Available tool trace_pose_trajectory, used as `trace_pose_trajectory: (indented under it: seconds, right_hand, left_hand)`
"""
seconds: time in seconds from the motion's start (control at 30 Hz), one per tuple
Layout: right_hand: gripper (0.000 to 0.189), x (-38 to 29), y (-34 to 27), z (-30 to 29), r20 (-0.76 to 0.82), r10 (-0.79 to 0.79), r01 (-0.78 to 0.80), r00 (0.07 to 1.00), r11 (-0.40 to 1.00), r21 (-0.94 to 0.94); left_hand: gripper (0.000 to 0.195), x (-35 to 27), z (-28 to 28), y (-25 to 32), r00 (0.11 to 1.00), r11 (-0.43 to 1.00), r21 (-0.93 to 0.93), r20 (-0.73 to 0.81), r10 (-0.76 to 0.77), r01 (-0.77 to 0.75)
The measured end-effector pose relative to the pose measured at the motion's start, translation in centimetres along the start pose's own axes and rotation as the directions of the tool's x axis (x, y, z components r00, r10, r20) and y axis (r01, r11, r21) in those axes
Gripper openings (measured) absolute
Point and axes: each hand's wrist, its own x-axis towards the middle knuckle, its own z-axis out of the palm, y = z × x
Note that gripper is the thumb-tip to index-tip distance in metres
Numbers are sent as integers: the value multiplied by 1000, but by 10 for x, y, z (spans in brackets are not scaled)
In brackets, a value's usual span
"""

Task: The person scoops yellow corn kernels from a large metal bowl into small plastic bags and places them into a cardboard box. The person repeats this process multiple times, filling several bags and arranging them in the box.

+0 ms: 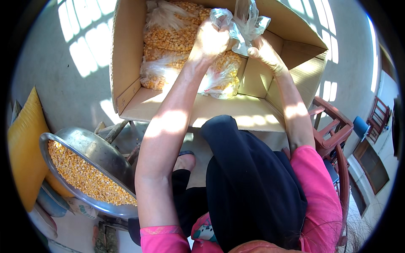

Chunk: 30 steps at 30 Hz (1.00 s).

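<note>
My left hand (211,41) is closed on the gathered neck of a clear plastic bag (242,30) above an open cardboard box (218,110). From the other side my right hand (267,55) grips the same plastic, its thumb apart and its fingers partly hidden behind the film. What the held bag contains is hidden by my hands. Clear bags of yellow corn kernels (171,38) are packed in the left and middle of the box. Another knotted corn bag (224,80) rests near the box's front wall, partly behind my left forearm.
A steel basin (95,148) of loose corn kernels (85,174) stands at my left, beside a full yellow sack (27,148). A wooden stool (333,126) is close on the right. Farther right are a blue stool (360,126) and a wooden chair (378,115).
</note>
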Motion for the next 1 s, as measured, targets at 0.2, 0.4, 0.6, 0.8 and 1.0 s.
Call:
trace_pose_trajectory:
  seconds: [0.2,0.4,0.6,0.8,1.0]
  right_hand:
    - [114,-4,-11,-1,145,138,-142,980,990,18]
    - [104,-4,-7,6,57,13,-11,998,999,-32]
    - [74,14,5,24,70,-102,117,992,958,-261]
    - [46,26,58,36,-207,-142,61,968,933,-355]
    - [46,37,66,47,-379,-141,94,914,986,-139]
  left_hand:
    - [20,4,8,-10,979,966,-193,-142,143,-169]
    - [21,3,7,-5,978,967,-196,-165,130,-162]
    - [15,2,6,-1,991,990,-100,-96,89,-98]
    - [25,5,11,-9,967,967,-49,-73,246,-250]
    - [31,3,22,-15,940,940,182,-131,315,-290]
